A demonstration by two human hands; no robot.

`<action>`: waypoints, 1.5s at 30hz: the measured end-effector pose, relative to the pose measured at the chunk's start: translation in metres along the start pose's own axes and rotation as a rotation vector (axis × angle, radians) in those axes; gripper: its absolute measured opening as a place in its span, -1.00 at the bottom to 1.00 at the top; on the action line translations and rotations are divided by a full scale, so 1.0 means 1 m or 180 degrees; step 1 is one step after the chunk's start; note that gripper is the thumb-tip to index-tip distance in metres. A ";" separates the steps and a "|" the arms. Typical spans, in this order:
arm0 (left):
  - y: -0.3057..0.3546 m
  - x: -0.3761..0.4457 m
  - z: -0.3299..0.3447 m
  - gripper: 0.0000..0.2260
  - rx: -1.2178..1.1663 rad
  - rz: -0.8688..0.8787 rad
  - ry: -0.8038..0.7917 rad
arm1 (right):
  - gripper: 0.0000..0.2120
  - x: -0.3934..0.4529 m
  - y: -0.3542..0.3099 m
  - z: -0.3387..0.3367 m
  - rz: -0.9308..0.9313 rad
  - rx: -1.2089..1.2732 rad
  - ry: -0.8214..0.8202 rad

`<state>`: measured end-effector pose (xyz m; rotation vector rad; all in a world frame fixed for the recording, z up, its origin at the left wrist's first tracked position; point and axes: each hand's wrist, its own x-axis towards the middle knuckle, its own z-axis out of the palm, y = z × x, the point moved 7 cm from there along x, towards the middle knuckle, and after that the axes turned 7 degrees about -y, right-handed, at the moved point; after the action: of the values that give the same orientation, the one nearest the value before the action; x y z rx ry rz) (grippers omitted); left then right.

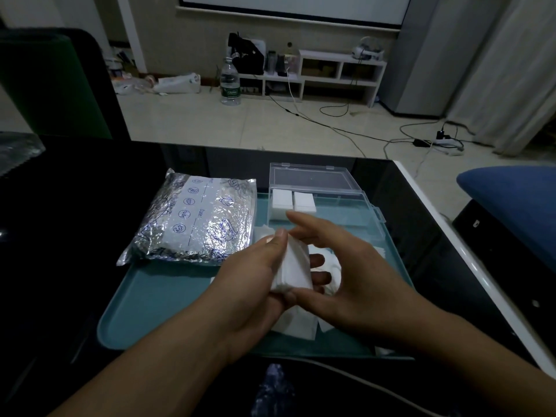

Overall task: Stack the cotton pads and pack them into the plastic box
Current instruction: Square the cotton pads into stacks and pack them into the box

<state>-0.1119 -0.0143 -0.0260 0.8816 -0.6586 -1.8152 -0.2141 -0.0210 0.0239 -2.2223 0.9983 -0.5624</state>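
A: Hands first — L hand (255, 284) curled round pad stack (293, 270), thumb on top. R hand (346, 266)?
B: Fingers straight, pressing stack's right side, above tray (156, 299).
A: Box (340, 212)?
B: On tray's far end, lid open, two pad piles (293, 201) at its left. Loose pads (296, 323) on tray under hands; foil bag (195, 218) left of box.

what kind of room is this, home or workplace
Probably a home living room. A low white shelf unit sits under a large wall screen, cables trail to a power strip on the tiled floor, and the person works at a glossy black table.
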 end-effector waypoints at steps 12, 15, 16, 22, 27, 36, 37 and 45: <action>0.006 -0.004 0.007 -0.67 0.0211 0.0283 -0.0146 | -0.18 0.002 0.006 -0.005 -0.0124 -0.0080 0.0239; 0.006 -0.004 0.008 -0.71 0.0176 0.0245 -0.0194 | -0.17 0.002 0.005 -0.006 -0.0147 -0.0040 0.0206; 0.006 -0.004 0.008 -0.72 0.0143 0.0229 -0.0175 | -0.17 0.002 0.003 -0.007 -0.0145 0.0006 0.0188; 0.014 -0.005 0.000 -0.72 -0.0089 0.0124 0.0059 | -0.61 0.004 0.032 -0.051 0.0393 -0.0241 0.0772; 0.017 -0.007 -0.002 -0.72 -0.0193 0.0127 0.0121 | -0.73 0.002 0.080 -0.041 0.1211 -0.1534 -0.0240; 0.012 -0.004 -0.006 -0.71 -0.0198 0.0105 0.0208 | -0.52 0.004 0.089 -0.026 0.1563 -0.1667 -0.0396; 0.012 -0.004 -0.006 -0.71 -0.0210 0.0109 0.0213 | -0.59 0.005 0.085 -0.028 0.1465 -0.1638 -0.0289; 0.015 -0.003 -0.007 -0.71 -0.0089 0.0251 0.0348 | -0.93 0.002 0.048 -0.059 0.0945 0.0086 0.0881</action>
<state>-0.0976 -0.0179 -0.0183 0.9168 -0.5893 -1.6897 -0.2723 -0.0690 0.0330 -1.9560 1.4230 -0.7531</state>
